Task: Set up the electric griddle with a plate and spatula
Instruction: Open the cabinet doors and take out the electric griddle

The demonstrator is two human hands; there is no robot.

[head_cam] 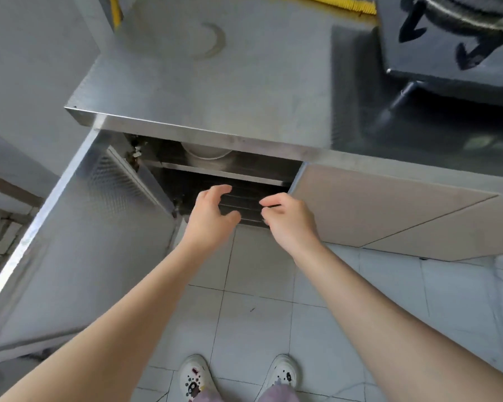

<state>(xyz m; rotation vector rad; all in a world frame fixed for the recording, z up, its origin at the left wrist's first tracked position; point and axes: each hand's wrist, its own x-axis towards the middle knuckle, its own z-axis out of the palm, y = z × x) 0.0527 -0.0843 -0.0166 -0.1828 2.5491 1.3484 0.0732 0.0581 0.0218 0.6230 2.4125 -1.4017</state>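
A dark ribbed appliance [244, 203], which looks like the electric griddle, lies on the lower shelf inside the open cabinet under the steel counter [215, 91]. My left hand [211, 216] hovers at its front left with spread, loosely curled fingers and holds nothing. My right hand [288, 219] is at its front right edge, thumb above and fingers curled below. Whether it grips that edge is unclear. No plate or spatula is identifiable.
The steel cabinet door [79, 242] stands swung open to the left. A pale round vessel [206, 153] sits on the upper shelf. A gas stove [453, 47] occupies the counter's right end. A beige panel [375, 204] closes the right cabinet. My feet [238, 378] stand on tiled floor.
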